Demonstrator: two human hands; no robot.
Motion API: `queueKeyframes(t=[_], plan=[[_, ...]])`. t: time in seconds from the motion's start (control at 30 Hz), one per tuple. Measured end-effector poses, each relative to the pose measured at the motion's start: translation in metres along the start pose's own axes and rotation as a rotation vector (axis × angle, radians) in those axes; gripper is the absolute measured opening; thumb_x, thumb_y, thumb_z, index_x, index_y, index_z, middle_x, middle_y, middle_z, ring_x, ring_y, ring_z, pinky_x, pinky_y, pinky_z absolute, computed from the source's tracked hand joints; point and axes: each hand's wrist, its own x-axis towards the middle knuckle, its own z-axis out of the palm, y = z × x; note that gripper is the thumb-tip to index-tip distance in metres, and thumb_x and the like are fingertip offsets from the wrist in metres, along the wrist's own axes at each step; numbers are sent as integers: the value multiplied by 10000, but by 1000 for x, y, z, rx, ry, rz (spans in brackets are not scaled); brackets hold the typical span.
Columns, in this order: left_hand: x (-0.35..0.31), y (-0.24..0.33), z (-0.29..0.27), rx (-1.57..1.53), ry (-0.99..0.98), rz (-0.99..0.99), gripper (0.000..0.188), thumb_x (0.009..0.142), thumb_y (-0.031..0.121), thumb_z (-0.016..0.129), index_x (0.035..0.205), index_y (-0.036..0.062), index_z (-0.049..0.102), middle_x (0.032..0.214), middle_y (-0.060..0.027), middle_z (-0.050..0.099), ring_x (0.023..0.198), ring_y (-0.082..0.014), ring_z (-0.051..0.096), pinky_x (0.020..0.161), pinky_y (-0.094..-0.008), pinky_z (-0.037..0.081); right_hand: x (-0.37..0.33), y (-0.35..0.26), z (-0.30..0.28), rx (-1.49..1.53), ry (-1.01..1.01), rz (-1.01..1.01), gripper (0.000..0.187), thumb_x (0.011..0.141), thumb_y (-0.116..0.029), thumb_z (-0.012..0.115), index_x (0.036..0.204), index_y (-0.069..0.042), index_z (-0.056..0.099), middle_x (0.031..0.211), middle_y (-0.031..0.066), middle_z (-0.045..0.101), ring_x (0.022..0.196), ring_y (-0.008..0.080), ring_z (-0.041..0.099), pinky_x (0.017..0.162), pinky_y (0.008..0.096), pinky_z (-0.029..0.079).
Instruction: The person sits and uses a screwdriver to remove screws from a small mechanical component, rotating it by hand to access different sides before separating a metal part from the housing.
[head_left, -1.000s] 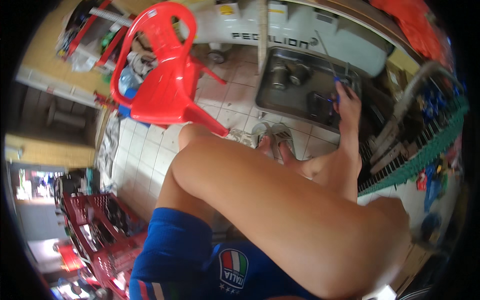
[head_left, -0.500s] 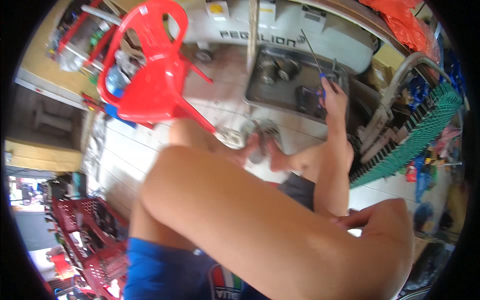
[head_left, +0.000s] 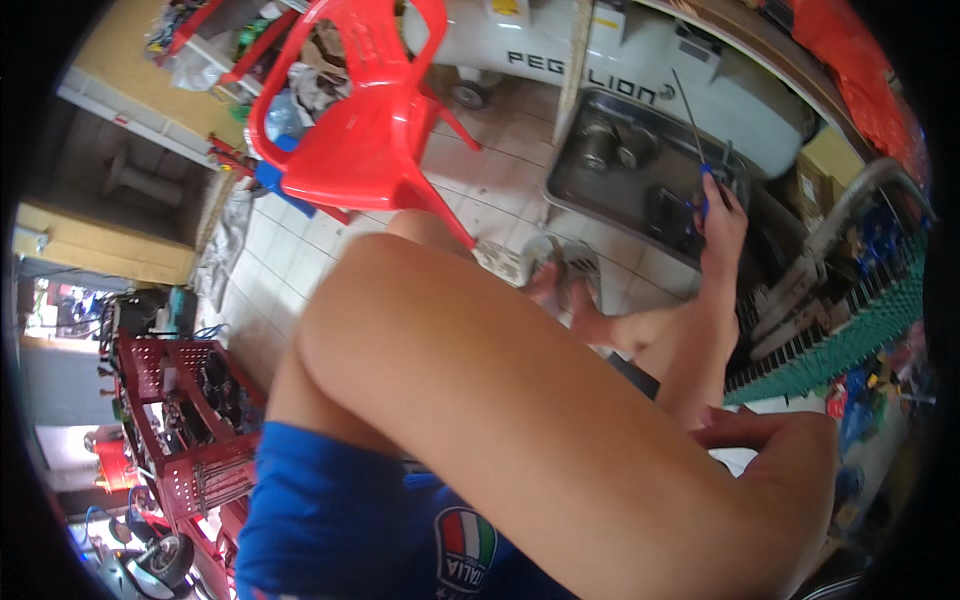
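My right hand (head_left: pixel 726 225) is closed round the blue handle of a long, thin-shafted screwdriver (head_left: pixel 689 118), its shaft pointing up and away. It hangs over the right end of a dark metal tray (head_left: pixel 625 212) on the floor. Two dull cylindrical metal parts (head_left: pixel 617 146) lie in the tray's far left, and dark pieces (head_left: pixel 668 208) lie near my right hand. Across the foreground runs my bent left forearm. My left hand (head_left: pixel 765 428) is folded back against my right arm; its fingers are mostly hidden, and whether it holds anything does not show.
A red plastic chair (head_left: pixel 350 150) stands left of the tray, and a white tank (head_left: pixel 570 50) lies behind it. At right leans a metal frame with green mesh (head_left: pixel 840 335). A dark red tool rack (head_left: pixel 190 430) stands lower left. My sandalled feet (head_left: pixel 565 285) rest on the tiles.
The view has shifted, so chair, tray and tank sit farther right and slightly lower. My right hand keeps the screwdriver over the same end of the tray; my left arm stays folded.
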Motion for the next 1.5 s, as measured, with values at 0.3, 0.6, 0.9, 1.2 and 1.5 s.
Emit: queueKeyframes(t=[0.3, 0.6, 0.9, 1.2, 1.5], plan=[[-3, -4, -3, 33, -43, -1, 277, 816, 276, 636, 890, 21, 715, 876, -151, 686, 843, -313, 678, 685, -428, 557, -11, -17, 5, -98, 104, 17, 397, 893, -331, 753, 1128, -15, 699, 768, 30, 641, 582, 71, 514, 509, 229, 366], [10, -5, -2, 2, -41, -17, 246, 795, 239, 641, 864, 15, 714, 862, -145, 680, 826, -300, 678, 661, -420, 562, 3, 3, -2, -32, 37, 1, 408, 880, -331, 776, 1132, -19, 700, 735, 33, 637, 522, 69, 494, 465, 228, 356], [9, -14, -6, 24, -59, -37, 215, 773, 202, 646, 839, 8, 712, 847, -139, 674, 809, -286, 679, 638, -412, 567, 8, 2, 3, -39, 30, -2, 388, 876, -313, 780, 1100, -6, 701, 740, 39, 655, 529, 74, 505, 483, 234, 379], [12, -13, -9, 42, -78, 27, 185, 752, 166, 650, 813, 2, 710, 832, -134, 668, 791, -272, 679, 615, -404, 573, 19, -10, -28, 45, 170, 5, 377, 888, -312, 767, 1117, -21, 697, 758, 27, 641, 525, 76, 492, 464, 212, 343], [16, -16, -9, 44, -71, -23, 154, 731, 129, 655, 788, -4, 708, 817, -128, 662, 774, -258, 679, 592, -396, 578, 19, -6, -20, -4, 125, 55, 322, 920, -314, 724, 1101, -49, 700, 754, 23, 632, 540, 77, 496, 486, 220, 352]])
